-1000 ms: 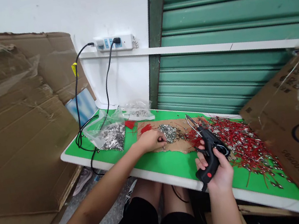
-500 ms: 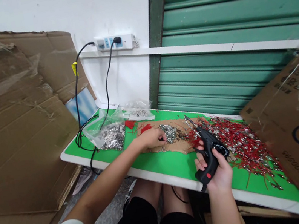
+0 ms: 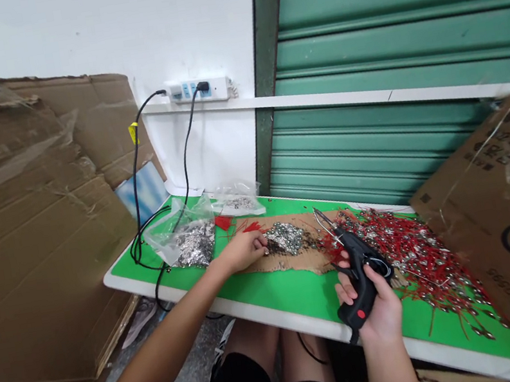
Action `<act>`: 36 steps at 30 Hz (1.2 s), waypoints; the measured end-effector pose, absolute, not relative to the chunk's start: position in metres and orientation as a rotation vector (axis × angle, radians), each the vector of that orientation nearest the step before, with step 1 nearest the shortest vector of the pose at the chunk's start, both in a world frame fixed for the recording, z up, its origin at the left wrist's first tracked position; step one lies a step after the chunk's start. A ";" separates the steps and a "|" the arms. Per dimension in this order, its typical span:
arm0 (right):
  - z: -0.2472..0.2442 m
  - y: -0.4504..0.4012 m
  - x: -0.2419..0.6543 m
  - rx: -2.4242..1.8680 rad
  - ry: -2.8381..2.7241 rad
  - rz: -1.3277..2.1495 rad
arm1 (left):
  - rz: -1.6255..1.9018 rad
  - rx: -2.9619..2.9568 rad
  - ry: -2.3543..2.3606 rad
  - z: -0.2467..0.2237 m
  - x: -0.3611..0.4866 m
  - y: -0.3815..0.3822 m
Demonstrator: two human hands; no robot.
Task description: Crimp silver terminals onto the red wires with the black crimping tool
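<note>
My left hand (image 3: 245,249) is over the left part of a brown cardboard sheet (image 3: 306,262), its fingers pinched together beside a pile of small silvery pieces (image 3: 285,237). What it pinches, if anything, is too small to name. My right hand (image 3: 376,301) is wrapped round the handle of a black soldering gun (image 3: 359,258) with a red dot, its metal tip pointing up and left. Red wires (image 3: 254,226) lie just behind my left hand. A large heap of red wires with silvery pieces (image 3: 416,249) spreads to the right of the tool.
Two clear bags of metal pieces (image 3: 195,243) (image 3: 240,201) lie at the back left of the green table (image 3: 276,288). Black cables run up to a power strip (image 3: 213,88). Large cardboard boxes (image 3: 31,254) (image 3: 509,220) stand at both sides.
My left hand has moved left, away from the silvery pile, which now shows more fully. The right hand holds the tool in nearly the same place. The whole view has shifted slightly.
</note>
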State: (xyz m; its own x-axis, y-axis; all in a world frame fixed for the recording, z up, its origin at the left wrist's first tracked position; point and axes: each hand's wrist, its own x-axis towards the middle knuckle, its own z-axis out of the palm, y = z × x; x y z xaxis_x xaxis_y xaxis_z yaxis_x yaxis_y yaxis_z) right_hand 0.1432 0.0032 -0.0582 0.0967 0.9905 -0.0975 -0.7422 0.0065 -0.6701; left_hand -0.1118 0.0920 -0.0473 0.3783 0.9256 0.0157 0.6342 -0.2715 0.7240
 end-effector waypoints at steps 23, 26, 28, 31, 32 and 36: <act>-0.058 0.004 0.141 -0.717 -0.446 1.442 | 0.483 2.116 2.073 -0.045 -0.121 0.101; -0.059 0.004 0.141 -0.735 -0.446 1.441 | 0.458 2.103 2.127 -0.049 -0.118 0.101; -0.060 0.003 0.142 -0.736 -0.449 1.440 | 0.506 2.116 2.114 -0.052 -0.117 0.101; -0.061 0.003 0.142 -0.738 -0.487 1.439 | 0.602 2.102 2.091 -0.056 -0.117 0.102; -0.061 0.003 0.142 -0.744 -0.504 1.436 | 0.615 2.084 2.095 -0.056 -0.118 0.102; -0.061 0.004 0.142 -0.767 -0.511 1.428 | 0.599 2.039 2.120 -0.056 -0.120 0.104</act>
State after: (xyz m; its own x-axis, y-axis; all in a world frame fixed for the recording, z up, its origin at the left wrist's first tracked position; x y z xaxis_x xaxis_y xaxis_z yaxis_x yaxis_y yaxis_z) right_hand 0.1418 0.0039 -0.0609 0.1011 0.9863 -0.1301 -0.6802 -0.0269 -0.7326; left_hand -0.1204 0.1038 -0.0562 -0.0718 0.9826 0.1713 0.9271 0.0024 0.3748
